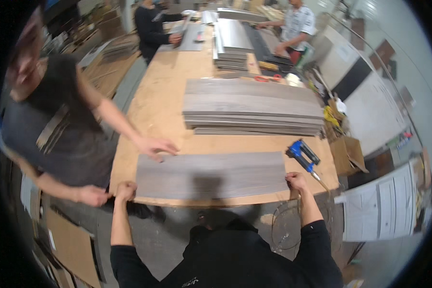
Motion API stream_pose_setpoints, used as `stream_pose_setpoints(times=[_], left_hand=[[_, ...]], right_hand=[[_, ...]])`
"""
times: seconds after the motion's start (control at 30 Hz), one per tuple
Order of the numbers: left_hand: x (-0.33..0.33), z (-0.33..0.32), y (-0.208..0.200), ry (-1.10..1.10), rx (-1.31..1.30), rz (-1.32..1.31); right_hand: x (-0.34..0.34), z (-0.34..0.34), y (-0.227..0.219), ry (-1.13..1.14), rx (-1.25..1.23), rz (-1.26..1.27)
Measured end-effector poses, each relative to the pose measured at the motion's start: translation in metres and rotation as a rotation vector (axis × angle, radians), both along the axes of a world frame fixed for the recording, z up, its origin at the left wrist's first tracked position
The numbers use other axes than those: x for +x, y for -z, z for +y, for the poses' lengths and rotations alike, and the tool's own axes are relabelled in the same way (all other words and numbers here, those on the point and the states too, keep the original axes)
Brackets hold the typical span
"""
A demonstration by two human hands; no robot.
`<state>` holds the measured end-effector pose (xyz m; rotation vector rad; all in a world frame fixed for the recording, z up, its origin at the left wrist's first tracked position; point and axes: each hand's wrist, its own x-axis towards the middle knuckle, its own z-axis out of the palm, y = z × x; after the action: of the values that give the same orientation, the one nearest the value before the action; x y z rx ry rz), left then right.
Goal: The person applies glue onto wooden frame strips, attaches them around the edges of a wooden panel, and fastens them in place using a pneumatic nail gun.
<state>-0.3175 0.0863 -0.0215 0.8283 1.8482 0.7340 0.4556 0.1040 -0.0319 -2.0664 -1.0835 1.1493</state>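
A long grey wood-grain board [235, 175] lies flat along the near edge of the wooden table. At its near left corner, my left hand [126, 191] is closed with the fingers curled on the end. My right hand [296, 181] pinches the opposite end, near the right corner. Just beyond that hand lies a blue and black air stapler or nailer [302, 152], its hose running down past the table edge. A co-worker's hand [157, 147] hovers over or touches the board's far left part; which of the two is unclear.
A stack of similar grey boards [254, 103] sits beyond the board. Farther back are another stack [233, 41] and red-handled scissors [261, 78]. One co-worker [57, 125] stands close on my left; two more work at the far end. A cardboard box [346, 154] is off the right edge.
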Motion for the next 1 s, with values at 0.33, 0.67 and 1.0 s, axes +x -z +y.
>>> stream_pose_setpoints(times=[0.33, 0.67, 1.0], left_hand=[[0.021, 0.018, 0.021, 0.03, 0.021, 0.013], [0.021, 0.027, 0.057, -0.165, -0.015, 0.606], [0.054, 0.025, 0.053, -0.138, -0.069, 0.708]], right_hand=[[0.053, 0.0, -0.009, -0.088, 0.119, -0.102], [0.091, 0.027, -0.031, -0.243, 0.533, -0.696], [0.098, -0.003, -0.014, -0.052, 0.786, -0.876]])
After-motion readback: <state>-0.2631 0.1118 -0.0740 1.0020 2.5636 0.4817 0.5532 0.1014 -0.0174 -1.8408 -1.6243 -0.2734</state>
